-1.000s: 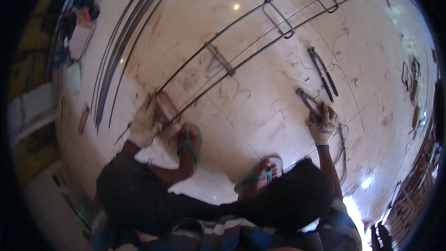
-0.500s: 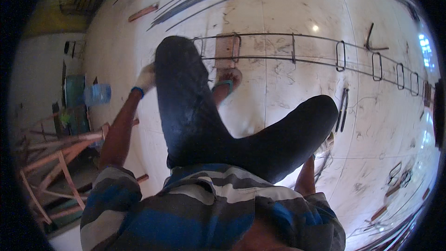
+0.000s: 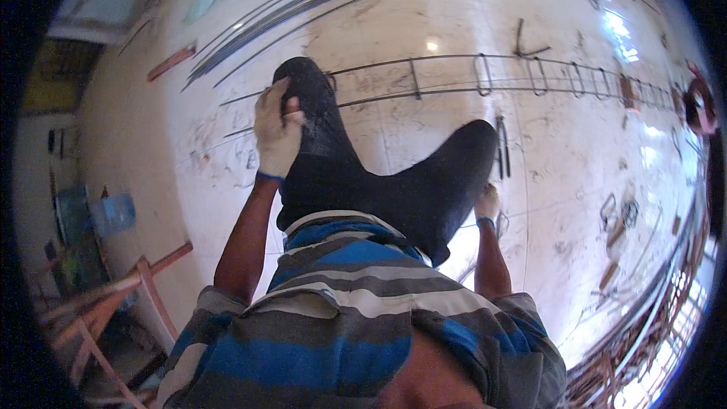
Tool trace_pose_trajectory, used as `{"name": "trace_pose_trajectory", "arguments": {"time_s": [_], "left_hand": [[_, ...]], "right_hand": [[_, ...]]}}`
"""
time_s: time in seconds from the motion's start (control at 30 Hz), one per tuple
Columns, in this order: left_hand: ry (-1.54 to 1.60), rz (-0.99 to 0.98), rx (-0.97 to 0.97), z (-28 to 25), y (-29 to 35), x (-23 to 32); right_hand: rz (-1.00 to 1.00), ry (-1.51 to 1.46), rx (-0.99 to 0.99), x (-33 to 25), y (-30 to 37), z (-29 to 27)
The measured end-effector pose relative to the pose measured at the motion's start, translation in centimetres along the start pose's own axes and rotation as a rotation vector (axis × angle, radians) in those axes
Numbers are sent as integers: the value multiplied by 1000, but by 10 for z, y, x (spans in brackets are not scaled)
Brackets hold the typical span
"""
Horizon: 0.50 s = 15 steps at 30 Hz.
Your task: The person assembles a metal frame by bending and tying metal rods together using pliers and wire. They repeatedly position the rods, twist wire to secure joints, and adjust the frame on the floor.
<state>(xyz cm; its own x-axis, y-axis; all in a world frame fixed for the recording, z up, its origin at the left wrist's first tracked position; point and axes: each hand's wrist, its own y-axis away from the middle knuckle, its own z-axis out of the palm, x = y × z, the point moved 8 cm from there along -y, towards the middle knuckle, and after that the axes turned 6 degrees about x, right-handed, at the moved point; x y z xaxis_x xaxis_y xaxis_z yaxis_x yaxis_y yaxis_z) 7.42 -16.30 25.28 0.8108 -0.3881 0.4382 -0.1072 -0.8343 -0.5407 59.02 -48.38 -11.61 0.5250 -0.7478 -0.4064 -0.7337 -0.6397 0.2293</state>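
Note:
My left hand [image 3: 278, 132], in a pale work glove with a blue cuff, is at my bent left knee [image 3: 301, 76]. Its thumb stands apart from the fingers and nothing shows in it. My right hand [image 3: 489, 203], gloved too, is low beside my right thigh; the leg partly hides it, so its fingers cannot be made out. Past my knees lies a long frame of thin steel bars [image 3: 447, 91] with several loop-shaped stirrups [image 3: 483, 74] along it. Near my right knee a dark tool with two long handles [image 3: 503, 148] lies on the floor.
Long steel bars [image 3: 303, 11] lie bundled at the far side. A bent bar [image 3: 530, 42] sits beyond the frame. Wooden trestle pieces [image 3: 144, 280] stand at lower left, near a clear blue water jug [image 3: 115, 213]. At right are loose stirrups [image 3: 608, 212] and more rods [image 3: 651, 318].
My left hand has come up from beside the left leg to the knee. The view has shifted right, and my sandalled foot and the board by it have gone from sight.

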Motion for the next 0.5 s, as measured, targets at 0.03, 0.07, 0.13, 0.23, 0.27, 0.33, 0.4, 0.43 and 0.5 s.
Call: {"name": "trace_pose_trajectory", "arguments": {"time_s": [0.03,0.07,0.13,0.23,0.27,0.33,0.4,0.43,0.5], "left_hand": [[26,66,-65,16,-13,17],[97,140,-121,43,-27,37],[110,190,-293,97,-39,52],[109,118,-610,168,-43,49],[93,95,-684,191,-42,43],[62,43,-799,235,-37,25],[37,-11,-876,275,-33,2],[34,-32,-893,294,-29,-5],[-9,-80,-920,320,-26,-28]], "right_hand": [[65,-116,-55,-11,15,0],[-126,-136,112,-10,13,-10],[469,-705,-208,16,32,12],[547,-846,-160,-8,64,-18],[515,-832,-137,-16,73,-25],[604,-905,-51,-36,96,-46],[599,-910,7,-63,104,-77],[556,-872,19,-70,104,-89],[478,-776,16,-104,105,-108]]}}
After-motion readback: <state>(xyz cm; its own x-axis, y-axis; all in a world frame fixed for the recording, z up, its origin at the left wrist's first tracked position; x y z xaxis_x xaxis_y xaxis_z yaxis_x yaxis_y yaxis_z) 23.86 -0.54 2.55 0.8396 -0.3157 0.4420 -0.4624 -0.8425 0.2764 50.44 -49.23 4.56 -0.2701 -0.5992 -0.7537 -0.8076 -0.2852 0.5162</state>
